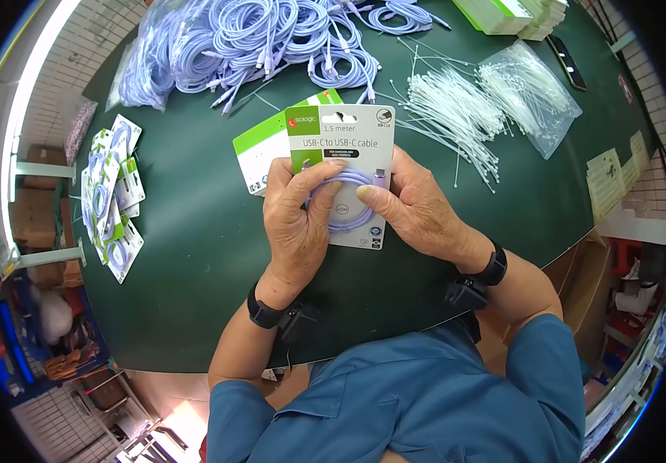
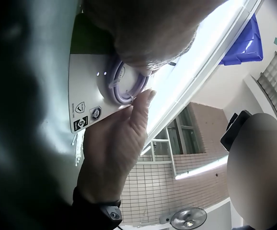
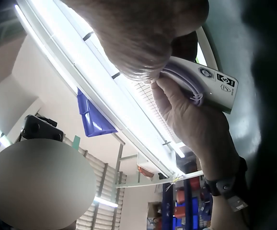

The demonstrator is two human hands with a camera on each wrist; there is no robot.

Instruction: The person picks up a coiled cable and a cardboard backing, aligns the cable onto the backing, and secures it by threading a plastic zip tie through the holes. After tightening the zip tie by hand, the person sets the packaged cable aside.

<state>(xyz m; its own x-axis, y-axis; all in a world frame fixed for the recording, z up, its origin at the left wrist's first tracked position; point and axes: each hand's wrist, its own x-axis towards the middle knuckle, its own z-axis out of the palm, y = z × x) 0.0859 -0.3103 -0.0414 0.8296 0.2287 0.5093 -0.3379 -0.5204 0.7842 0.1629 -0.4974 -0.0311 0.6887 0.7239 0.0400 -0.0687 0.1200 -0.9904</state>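
Both hands hold a white and green packaging card [image 1: 360,139], labelled as a USB-C to USB-C cable, upright over the table. A coiled lilac cable [image 1: 356,225] lies against its front, with one plug [image 1: 380,177] at the card's right side. My left hand [image 1: 294,220] pinches the coil at its left side, thumb and index finger close together. On the other side my right hand [image 1: 429,208] grips the card's edge, thumb over the coil and the other fingers hidden behind. In the left wrist view the coil [image 2: 124,98] shows a thin tie around it.
More cards [image 1: 260,154] lie just behind the held one. A stack of cards with cables [image 1: 109,193] is at the left. Lilac cable coils [image 1: 271,38] are heaped at the back, with white cable ties [image 1: 456,108] and a phone [image 1: 567,62] to the right.
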